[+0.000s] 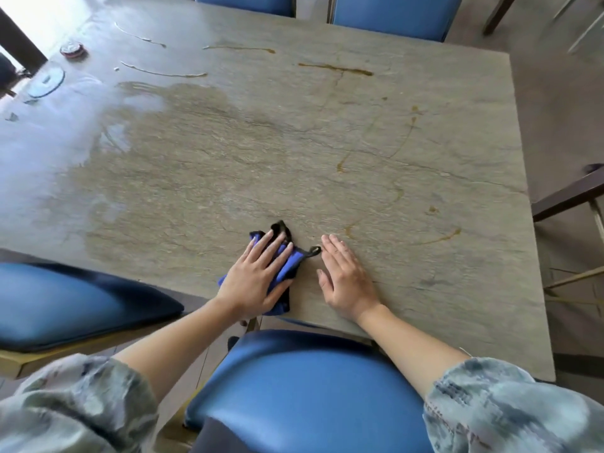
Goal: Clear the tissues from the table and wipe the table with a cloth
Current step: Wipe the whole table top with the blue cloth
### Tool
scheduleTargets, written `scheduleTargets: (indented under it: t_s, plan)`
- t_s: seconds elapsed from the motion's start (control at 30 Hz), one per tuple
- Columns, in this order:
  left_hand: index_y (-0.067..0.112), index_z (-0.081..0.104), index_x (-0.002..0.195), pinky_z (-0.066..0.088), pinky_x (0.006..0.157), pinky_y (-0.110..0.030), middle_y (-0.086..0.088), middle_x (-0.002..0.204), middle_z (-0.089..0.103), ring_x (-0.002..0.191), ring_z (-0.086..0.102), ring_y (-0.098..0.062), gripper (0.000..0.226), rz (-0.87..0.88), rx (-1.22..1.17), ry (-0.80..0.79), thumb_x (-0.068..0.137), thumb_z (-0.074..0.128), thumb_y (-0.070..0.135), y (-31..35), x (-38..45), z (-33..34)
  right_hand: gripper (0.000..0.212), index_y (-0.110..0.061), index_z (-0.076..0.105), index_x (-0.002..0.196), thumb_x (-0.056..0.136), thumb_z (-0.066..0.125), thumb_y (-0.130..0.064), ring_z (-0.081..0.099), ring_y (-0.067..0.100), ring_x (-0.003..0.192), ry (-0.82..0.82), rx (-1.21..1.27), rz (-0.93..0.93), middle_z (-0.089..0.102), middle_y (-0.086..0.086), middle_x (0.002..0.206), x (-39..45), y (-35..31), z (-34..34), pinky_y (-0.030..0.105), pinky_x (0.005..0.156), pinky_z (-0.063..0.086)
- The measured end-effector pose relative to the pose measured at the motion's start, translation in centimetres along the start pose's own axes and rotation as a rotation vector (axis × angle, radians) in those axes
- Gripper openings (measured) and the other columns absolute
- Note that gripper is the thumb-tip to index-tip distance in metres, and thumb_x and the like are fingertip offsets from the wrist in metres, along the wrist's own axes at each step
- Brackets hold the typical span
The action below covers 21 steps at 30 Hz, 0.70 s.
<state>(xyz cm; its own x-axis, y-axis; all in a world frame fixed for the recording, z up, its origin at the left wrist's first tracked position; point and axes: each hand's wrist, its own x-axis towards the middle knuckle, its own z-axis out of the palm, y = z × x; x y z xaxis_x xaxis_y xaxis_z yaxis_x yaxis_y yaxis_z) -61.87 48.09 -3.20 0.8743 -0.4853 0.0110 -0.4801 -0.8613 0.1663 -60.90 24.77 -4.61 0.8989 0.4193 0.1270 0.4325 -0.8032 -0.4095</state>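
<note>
Grey-green stone made up the table (pixel 294 142), which filled most of the view; a wet sheen covered its left part, and thin brown streaks (pixel 336 69) ran across the far side and down the right. Blue padded chairs stood round it: one (pixel 304 380) tucked in at the near edge between the person's arms, one (pixel 75 305) at the near left, and two more at the far edge. Patterned grey sleeves (pixel 510 403) covered the upper arms. The left hand (pixel 258 276) lay flat with straight fingers pressing on a blue and black cloth (pixel 287 261), which sat bunched on the table close to the near edge. The right hand (pixel 343 276) rested just beside the cloth, palm down on the bare stone, fingers straight and together, holding nothing. A small black loop of the cloth lay just off its fingertips. Far off at the left corner sat a clear glass dish (pixel 45 81) and a small round red-rimmed object (pixel 72 49).
</note>
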Motion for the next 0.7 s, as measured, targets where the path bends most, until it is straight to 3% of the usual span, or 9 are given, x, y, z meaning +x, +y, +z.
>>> scheduleTargets:
  t_s: [0.07,0.13,0.2,0.27,0.33,0.47,0.53,0.6,0.7]
  plan:
    - [0.022,0.027,0.150,0.014,0.120,-0.044,-0.003,0.159,0.020,0.149,0.009,-0.023,0.063,0.168,-0.006,-0.051,0.097,0.034,0.054,-2.6,0.8,-0.6,0.051,-0.002,0.049,0.137,0.092,0.045,-0.027,0.030,0.024,0.142,0.004,0.007,0.002,0.040,0.013,0.148,0.0,-0.1,-0.1,0.040,0.117,0.024]
    - [0.025,0.025,0.151,0.013,0.121,-0.043,-0.001,0.159,0.019,0.149,0.008,-0.020,0.062,0.150,0.014,-0.082,0.097,0.032,0.055,-5.1,2.2,-0.9,0.052,-0.004,0.047,0.138,0.092,0.046,-0.029,0.029,0.024,0.142,0.013,0.013,0.021,0.040,0.012,0.149,0.0,-0.2,-0.2,0.041,0.117,0.024]
    - [0.025,0.025,0.150,0.018,0.119,-0.046,-0.005,0.158,0.024,0.148,0.011,-0.023,0.065,-0.107,-0.015,-0.022,0.094,0.029,0.057,-5.4,3.7,-0.8,0.054,-0.004,0.047,0.138,0.091,0.048,-0.031,0.029,0.025,0.142,0.016,0.013,0.053,0.040,0.013,0.149,-0.1,-0.3,-0.4,0.041,0.117,0.023]
    - [0.019,0.029,0.149,0.013,0.120,-0.045,-0.009,0.157,0.027,0.147,0.014,-0.027,0.069,-0.424,-0.030,0.055,0.092,0.026,0.056,-3.3,5.2,-0.1,0.054,-0.004,0.048,0.138,0.091,0.049,-0.031,0.029,0.025,0.142,0.023,0.017,0.082,0.040,0.014,0.148,-0.2,-0.3,-0.5,0.041,0.117,0.023]
    - [0.015,0.029,0.149,0.009,0.120,-0.045,-0.010,0.157,0.025,0.147,0.013,-0.028,0.069,-0.507,-0.023,0.075,0.093,0.028,0.054,-0.6,5.6,0.4,0.054,-0.004,0.048,0.137,0.090,0.050,-0.031,0.029,0.025,0.142,0.026,0.023,0.086,0.041,0.014,0.148,-0.2,-0.4,-0.5,0.041,0.117,0.024]
    - [0.025,0.027,0.150,0.014,0.120,-0.044,0.000,0.158,0.022,0.148,0.010,-0.020,0.063,0.070,-0.039,-0.013,0.096,0.029,0.057,-2.6,4.9,-0.2,0.053,-0.004,0.051,0.135,0.089,0.052,-0.030,0.030,0.025,0.142,0.042,0.016,0.078,0.042,0.012,0.147,-0.2,-0.3,-0.5,0.039,0.117,0.023]
    - [0.027,0.026,0.150,0.014,0.120,-0.042,0.002,0.158,0.022,0.148,0.011,-0.018,0.062,0.149,-0.034,-0.045,0.096,0.029,0.057,-5.4,5.9,-0.6,0.052,-0.005,0.051,0.135,0.089,0.052,-0.030,0.031,0.024,0.141,0.048,0.008,0.076,0.042,0.011,0.147,-0.1,-0.3,-0.5,0.040,0.117,0.022]
    - [0.026,0.030,0.149,0.019,0.119,-0.044,-0.001,0.157,0.027,0.148,0.014,-0.020,0.064,-0.051,-0.049,-0.002,0.094,0.028,0.058,-6.7,7.5,-0.7,0.050,-0.005,0.053,0.133,0.089,0.053,-0.029,0.036,0.025,0.138,0.073,-0.005,0.077,0.047,0.011,0.144,0.4,-0.3,-0.4,0.044,0.117,0.023]
    - [0.020,0.032,0.148,0.013,0.120,-0.043,-0.005,0.156,0.030,0.147,0.014,-0.024,0.069,-0.416,-0.057,0.060,0.090,0.023,0.057,-5.3,9.9,-0.3,0.048,-0.004,0.055,0.131,0.089,0.049,-0.028,0.042,0.029,0.134,0.092,-0.045,0.137,0.051,0.014,0.140,3.3,0.1,-0.9,0.049,0.116,0.019]
